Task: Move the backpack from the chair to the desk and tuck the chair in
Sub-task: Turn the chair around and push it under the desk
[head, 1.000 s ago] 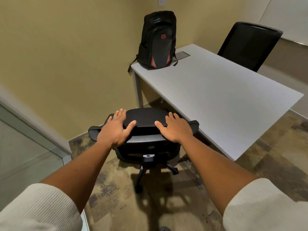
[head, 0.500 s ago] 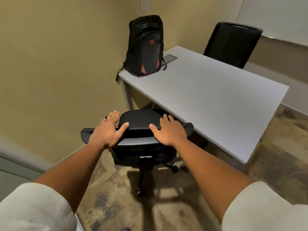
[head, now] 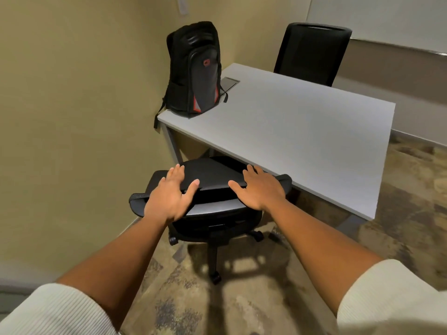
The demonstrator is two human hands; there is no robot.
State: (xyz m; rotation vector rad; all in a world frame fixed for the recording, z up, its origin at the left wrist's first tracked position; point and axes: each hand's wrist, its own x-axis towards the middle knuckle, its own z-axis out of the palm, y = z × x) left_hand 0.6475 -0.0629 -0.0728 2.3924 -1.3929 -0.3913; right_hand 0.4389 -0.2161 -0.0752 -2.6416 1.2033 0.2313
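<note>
A black backpack (head: 194, 71) with red trim stands upright on the far left corner of the white desk (head: 302, 131), against the wall. A black office chair (head: 212, 187) on castors stands at the desk's near edge, its seat partly under the desktop. My left hand (head: 169, 194) grips the top of the chair's backrest on the left, thumb behind and fingers over the front. My right hand (head: 260, 187) grips the same top edge on the right.
A second black chair (head: 312, 52) stands at the desk's far side. A yellow wall (head: 72, 105) runs close along the left. A grey cable hatch (head: 228, 82) lies flush in the desktop by the backpack. Patterned carpet (head: 399, 201) covers the floor.
The chair has rolled forward toward the desk with both hands on its backrest, and its seat now reaches under the desktop edge. My view has shifted closer.
</note>
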